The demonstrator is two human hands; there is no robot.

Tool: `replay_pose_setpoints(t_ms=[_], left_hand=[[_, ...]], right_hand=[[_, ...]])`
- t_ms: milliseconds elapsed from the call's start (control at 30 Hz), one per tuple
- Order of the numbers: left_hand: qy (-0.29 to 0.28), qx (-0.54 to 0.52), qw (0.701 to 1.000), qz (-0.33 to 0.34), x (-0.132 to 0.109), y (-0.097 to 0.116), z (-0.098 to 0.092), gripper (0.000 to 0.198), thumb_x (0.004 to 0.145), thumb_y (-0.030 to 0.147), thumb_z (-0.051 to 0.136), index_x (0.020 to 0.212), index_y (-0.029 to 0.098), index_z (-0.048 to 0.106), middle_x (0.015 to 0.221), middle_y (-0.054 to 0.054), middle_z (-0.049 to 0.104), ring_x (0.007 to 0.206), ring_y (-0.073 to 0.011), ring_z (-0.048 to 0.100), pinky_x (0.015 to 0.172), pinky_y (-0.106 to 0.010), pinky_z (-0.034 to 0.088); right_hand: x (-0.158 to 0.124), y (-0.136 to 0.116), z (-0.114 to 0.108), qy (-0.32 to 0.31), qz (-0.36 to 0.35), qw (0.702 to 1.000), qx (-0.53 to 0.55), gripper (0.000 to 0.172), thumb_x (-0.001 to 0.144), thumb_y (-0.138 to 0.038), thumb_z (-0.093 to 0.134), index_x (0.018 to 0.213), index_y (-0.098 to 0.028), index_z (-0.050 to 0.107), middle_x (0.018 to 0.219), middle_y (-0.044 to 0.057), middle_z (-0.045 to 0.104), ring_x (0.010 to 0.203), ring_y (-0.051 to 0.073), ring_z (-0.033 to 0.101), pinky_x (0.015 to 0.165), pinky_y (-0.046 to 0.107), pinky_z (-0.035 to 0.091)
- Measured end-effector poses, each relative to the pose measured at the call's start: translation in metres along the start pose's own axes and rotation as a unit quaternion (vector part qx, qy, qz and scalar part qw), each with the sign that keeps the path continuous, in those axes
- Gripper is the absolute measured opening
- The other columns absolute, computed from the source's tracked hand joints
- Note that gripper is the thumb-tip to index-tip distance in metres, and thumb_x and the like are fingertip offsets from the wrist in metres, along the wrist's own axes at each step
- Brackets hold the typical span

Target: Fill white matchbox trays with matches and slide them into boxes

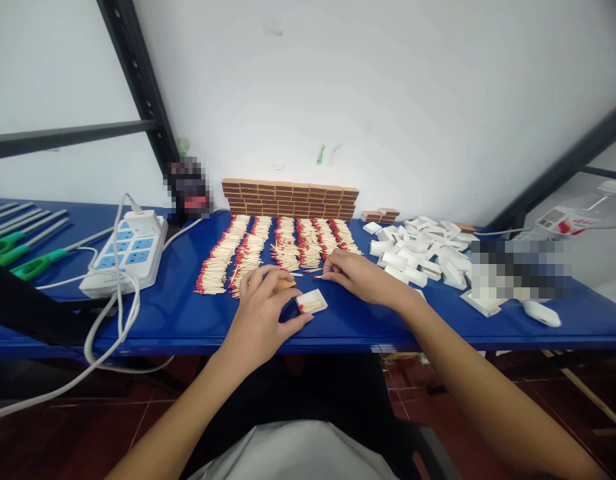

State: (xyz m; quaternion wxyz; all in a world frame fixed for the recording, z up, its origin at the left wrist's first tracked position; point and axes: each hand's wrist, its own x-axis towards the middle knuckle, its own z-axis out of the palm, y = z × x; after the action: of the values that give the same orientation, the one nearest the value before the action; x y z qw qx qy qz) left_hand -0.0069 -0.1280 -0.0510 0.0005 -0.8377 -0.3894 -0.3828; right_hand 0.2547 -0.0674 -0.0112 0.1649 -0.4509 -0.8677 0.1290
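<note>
My left hand [261,313] is curled around a matchbox, whose brown sleeve [284,286] shows beneath the fingers. Its thumb reaches along the near side of the white inner tray [313,299], where a few red-headed matches lie. How the sleeve and tray meet is hidden by the hand. To the right of the tray, my right hand [345,270] pinches a match [319,277] by its end, just above the blue table. Beyond both hands, loose matches [308,243] lie in several long rows.
Stacked matchboxes [291,199] form a low wall behind the rows. White empty trays [418,250] are heaped at right, near a clear bottle [568,217]. At left are a power strip [131,250] with trailing cables and green-handled tools [38,265]. Black shelf posts [138,73] flank the table.
</note>
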Motion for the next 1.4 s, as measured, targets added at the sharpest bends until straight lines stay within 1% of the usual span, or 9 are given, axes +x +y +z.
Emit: replay_pose_setpoints(t_ms=[133, 300, 500, 700, 867, 1133, 1200, 1300, 1400], left_hand=[[-0.003, -0.005, 1.0, 0.001, -0.001, -0.001, 0.0, 0.023, 0.089, 0.038, 0.085, 0.107, 0.025, 0.079, 0.128, -0.009, 0.071, 0.132, -0.0339, 0.055, 0.114, -0.057, 0.039], [0.001, -0.003, 1.0, 0.004, -0.001, -0.002, 0.001, 0.023, 0.09, 0.04, 0.085, 0.106, 0.024, 0.079, 0.127, -0.009, 0.07, 0.131, -0.0333, 0.054, 0.113, -0.056, 0.039], [-0.005, -0.001, 1.0, -0.001, -0.001, -0.001, 0.001, 0.024, 0.087, 0.036, 0.088, 0.105, 0.024, 0.078, 0.126, -0.009, 0.071, 0.131, -0.0336, 0.054, 0.112, -0.057, 0.039], [0.0, 0.001, 1.0, 0.006, -0.001, -0.001, 0.001, 0.023, 0.089, 0.038, 0.086, 0.106, 0.025, 0.077, 0.129, -0.009, 0.07, 0.132, -0.0339, 0.054, 0.114, -0.057, 0.039], [0.001, 0.0, 1.0, 0.002, -0.002, -0.002, 0.001, 0.024, 0.087, 0.037, 0.087, 0.106, 0.025, 0.078, 0.129, -0.009, 0.07, 0.132, -0.0342, 0.054, 0.114, -0.058, 0.038], [-0.002, 0.001, 1.0, -0.002, -0.001, 0.0, 0.001, 0.022, 0.09, 0.04, 0.084, 0.107, 0.025, 0.079, 0.128, -0.009, 0.07, 0.131, -0.033, 0.054, 0.113, -0.056, 0.039], [-0.002, -0.002, 1.0, -0.004, 0.0, 0.0, 0.0, 0.022, 0.089, 0.038, 0.085, 0.106, 0.026, 0.079, 0.128, -0.009, 0.07, 0.132, -0.0334, 0.054, 0.114, -0.056, 0.039], [-0.001, -0.007, 1.0, -0.003, 0.0, 0.0, 0.0, 0.024, 0.087, 0.037, 0.087, 0.106, 0.026, 0.079, 0.128, -0.009, 0.07, 0.132, -0.0339, 0.054, 0.115, -0.057, 0.038], [0.003, -0.008, 1.0, -0.001, -0.001, -0.001, 0.0, 0.023, 0.087, 0.036, 0.087, 0.106, 0.026, 0.078, 0.129, -0.009, 0.07, 0.131, -0.0338, 0.054, 0.115, -0.057, 0.038]], right_hand=[[-0.013, -0.027, -0.002, -0.002, -0.01, 1.0, 0.009, 0.016, 0.107, -0.029, 0.056, 0.094, -0.022, 0.061, 0.098, 0.005, 0.064, 0.085, 0.02, 0.058, 0.074, 0.032, 0.042], [-0.019, -0.049, 0.004, -0.055, -0.033, 0.997, 0.04, 0.013, 0.107, -0.026, 0.057, 0.097, -0.021, 0.063, 0.101, 0.005, 0.064, 0.083, 0.018, 0.059, 0.074, 0.031, 0.043], [0.009, -0.014, 0.006, 0.032, -0.04, 0.999, 0.01, 0.009, 0.105, -0.025, 0.06, 0.104, -0.02, 0.067, 0.09, 0.004, 0.063, 0.084, 0.02, 0.058, 0.076, 0.031, 0.042], [0.017, 0.001, 0.013, 0.019, -0.022, 1.0, -0.002, 0.012, 0.104, -0.024, 0.059, 0.095, -0.019, 0.066, 0.092, 0.005, 0.063, 0.08, 0.019, 0.057, 0.075, 0.031, 0.042], [0.001, -0.018, 0.002, 0.005, 0.003, 1.0, -0.004, 0.016, 0.107, -0.027, 0.055, 0.093, -0.02, 0.061, 0.097, 0.006, 0.064, 0.082, 0.02, 0.059, 0.074, 0.032, 0.043], [-0.018, -0.058, 0.005, -0.046, -0.04, 0.998, -0.006, 0.014, 0.107, -0.028, 0.057, 0.097, -0.021, 0.064, 0.103, 0.006, 0.066, 0.082, 0.019, 0.062, 0.073, 0.032, 0.044], [-0.013, -0.048, 0.002, -0.011, -0.041, 0.999, 0.007, 0.017, 0.107, -0.03, 0.058, 0.096, -0.022, 0.066, 0.099, 0.006, 0.067, 0.083, 0.02, 0.063, 0.074, 0.032, 0.045], [-0.005, -0.014, -0.01, 0.092, -0.017, 0.996, -0.003, 0.023, 0.107, -0.034, 0.055, 0.095, -0.021, 0.069, 0.092, 0.007, 0.068, 0.085, 0.022, 0.062, 0.077, 0.034, 0.045], [-0.002, 0.023, -0.017, 0.095, 0.024, 0.995, -0.031, 0.022, 0.102, -0.034, 0.06, 0.09, -0.02, 0.071, 0.085, 0.007, 0.064, 0.079, 0.023, 0.058, 0.072, 0.034, 0.043]])
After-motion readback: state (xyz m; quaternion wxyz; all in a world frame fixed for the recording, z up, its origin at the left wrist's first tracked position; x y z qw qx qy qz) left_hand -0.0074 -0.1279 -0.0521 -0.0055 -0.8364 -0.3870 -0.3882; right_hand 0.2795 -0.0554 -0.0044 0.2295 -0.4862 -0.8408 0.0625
